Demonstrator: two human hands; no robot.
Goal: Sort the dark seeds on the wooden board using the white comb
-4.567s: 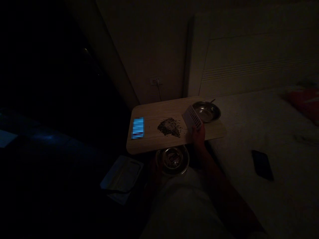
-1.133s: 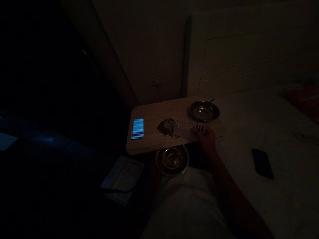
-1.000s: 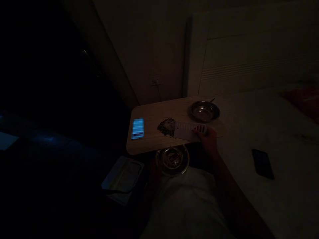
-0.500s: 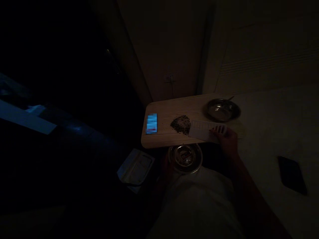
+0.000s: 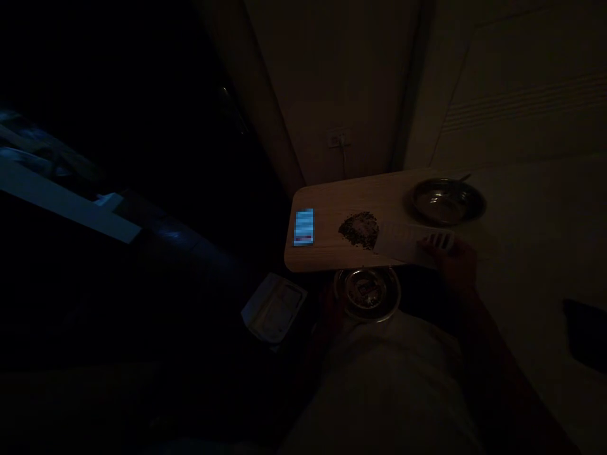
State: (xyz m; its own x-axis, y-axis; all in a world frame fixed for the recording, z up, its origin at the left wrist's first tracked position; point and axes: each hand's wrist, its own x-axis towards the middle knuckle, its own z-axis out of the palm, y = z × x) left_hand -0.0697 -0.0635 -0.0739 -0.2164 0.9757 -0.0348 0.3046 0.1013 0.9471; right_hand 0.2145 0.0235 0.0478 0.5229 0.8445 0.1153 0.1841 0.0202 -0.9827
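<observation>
My right hand [image 5: 458,260] grips the slotted end of a white, flat plastic scraper [image 5: 398,241]. The scraper's other end lies on the wooden table [image 5: 327,253], touching the right side of a heap of small dark bits [image 5: 359,230]. Just below the table's near edge is a round steel bowl [image 5: 394,306] with some dark pieces and a reddish patch inside. My left hand [image 5: 333,304] is at the bowl's left rim and appears to hold it; deep shadow hides most of its fingers.
A phone with a lit screen [image 5: 303,227] lies at the table's left end. Towards the back right stands a second metal bowl [image 5: 448,202] with a utensil handle sticking out. A pale open container [image 5: 275,309] is lower left. A dark flat object [image 5: 585,335] lies far right. The room is very dark.
The camera view has turned, so everything sits further right and slightly higher in the picture. The scraper stays against the heap, and the steel bowl remains under the table edge.
</observation>
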